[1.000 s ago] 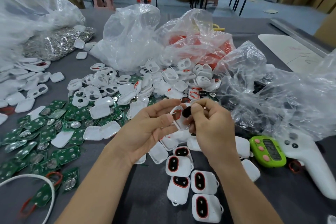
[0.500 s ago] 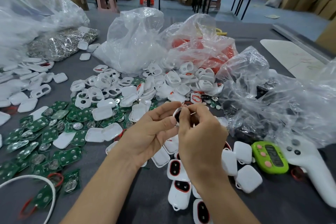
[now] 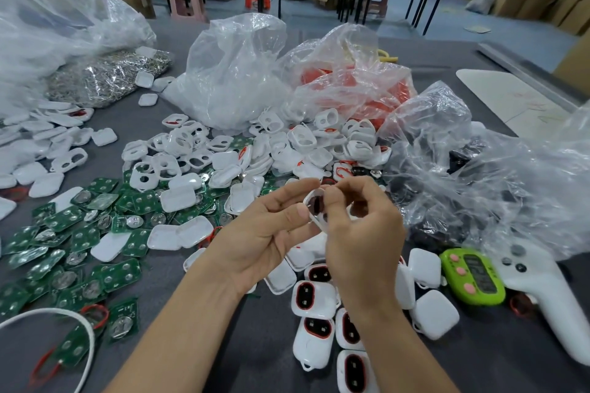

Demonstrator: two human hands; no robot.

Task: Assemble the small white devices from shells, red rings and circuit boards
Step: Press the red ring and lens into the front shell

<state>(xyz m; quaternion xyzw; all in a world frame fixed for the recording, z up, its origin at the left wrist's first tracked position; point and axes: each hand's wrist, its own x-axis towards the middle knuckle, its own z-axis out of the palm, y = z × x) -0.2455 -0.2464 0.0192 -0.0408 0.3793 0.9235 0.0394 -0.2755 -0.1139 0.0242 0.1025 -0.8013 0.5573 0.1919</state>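
Finished devices (image 3: 314, 295): closest to me on the grey table (image 3: 223, 344), glossy white rounded cases, each with a red-rimmed black oval window.
Left hand (image 3: 265, 233): palm turned up, thumb and forefinger clamped on the edge of a white shell (image 3: 314, 212).
Right hand (image 3: 360, 233): back towards me, fingers curled tight, tips pinching the same shell from the other side.
White shell: smooth plastic, held above the table between both hands, dark in its opening.
Circuit boards (image 3: 79, 233): flat green rectangles with silver domes, scattered left.
Loose shells (image 3: 191, 153): white heap beyond my hands.
Red rings bag (image 3: 344, 83): crinkled clear plastic, furthest back.
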